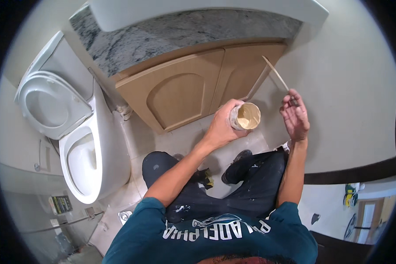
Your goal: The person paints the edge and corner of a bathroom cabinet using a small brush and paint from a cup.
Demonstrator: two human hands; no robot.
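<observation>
My left hand (224, 125) is wrapped round a small round cup (234, 118) and tilts it so its mouth faces up toward me. Inside the cup is a creamy tan substance (244, 122) that looks like paint and also coats the inner wall. My right hand (295, 115) is raised beside the wall and pinches the lower end of a thin, pale stick (276, 73). The stick slants up and left, apart from the cup, in front of the right cabinet door (244, 72). Its far tip is too small to make out clearly.
A wood-coloured vanity cabinet (180, 90) under a grey marbled counter (185, 33) stands ahead. A white toilet (99, 165) with its lid (46, 103) raised is on the left. A pale wall (347, 88) rises close on the right. Tiled floor (176, 141) lies below.
</observation>
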